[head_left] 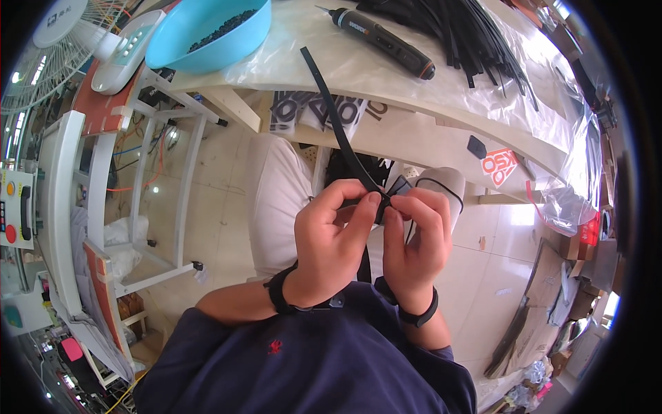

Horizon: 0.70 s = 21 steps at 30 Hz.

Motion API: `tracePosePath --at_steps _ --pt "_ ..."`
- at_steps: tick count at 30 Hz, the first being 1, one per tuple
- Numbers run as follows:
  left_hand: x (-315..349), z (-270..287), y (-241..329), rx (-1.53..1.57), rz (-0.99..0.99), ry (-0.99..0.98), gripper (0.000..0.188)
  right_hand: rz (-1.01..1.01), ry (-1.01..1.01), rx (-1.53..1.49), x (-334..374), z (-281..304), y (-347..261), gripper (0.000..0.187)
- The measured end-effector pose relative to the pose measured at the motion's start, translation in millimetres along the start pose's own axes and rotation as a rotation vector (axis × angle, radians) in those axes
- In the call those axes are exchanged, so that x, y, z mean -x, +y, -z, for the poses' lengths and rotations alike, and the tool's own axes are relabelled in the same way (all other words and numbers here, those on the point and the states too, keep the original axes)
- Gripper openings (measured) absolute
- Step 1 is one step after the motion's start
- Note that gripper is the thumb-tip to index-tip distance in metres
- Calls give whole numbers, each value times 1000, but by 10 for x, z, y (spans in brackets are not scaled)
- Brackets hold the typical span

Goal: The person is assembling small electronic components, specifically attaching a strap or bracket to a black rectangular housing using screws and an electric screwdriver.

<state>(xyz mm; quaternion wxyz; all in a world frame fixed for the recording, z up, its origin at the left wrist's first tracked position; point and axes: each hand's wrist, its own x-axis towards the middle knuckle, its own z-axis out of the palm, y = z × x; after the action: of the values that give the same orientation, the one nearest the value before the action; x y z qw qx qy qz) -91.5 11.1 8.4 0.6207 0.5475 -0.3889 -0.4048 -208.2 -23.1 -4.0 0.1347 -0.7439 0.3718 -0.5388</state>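
A long, narrow black strap (332, 114) rises from my fingers toward the table edge, with small holes near its far tip. My left hand (329, 238) pinches its lower end between thumb and forefinger. Close against it, my right hand (417, 238) is closed in a pinch at the same end, where a small dark part shows between the fingertips. Fingers hide most of that part, so its kind cannot be made out. Both hands are held above my lap.
On the plastic-covered table (296, 72) lie a black cordless screwdriver (383, 41) and a bundle of black straps (458, 34). A light-blue bowl (207, 62) holds many small black pieces. To the left are a fan (58, 48) and a white metal frame (189, 186); flattened cardboard (527, 321) lies right.
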Motion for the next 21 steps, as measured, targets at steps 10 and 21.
tracePosePath --at_steps 10,21 --pt "43 5 -62 -7 -57 11 6 -103 150 -232 133 -143 24 33" --pt "49 49 -69 -44 -157 -12 4 -122 180 -249 198 -216 38 33"
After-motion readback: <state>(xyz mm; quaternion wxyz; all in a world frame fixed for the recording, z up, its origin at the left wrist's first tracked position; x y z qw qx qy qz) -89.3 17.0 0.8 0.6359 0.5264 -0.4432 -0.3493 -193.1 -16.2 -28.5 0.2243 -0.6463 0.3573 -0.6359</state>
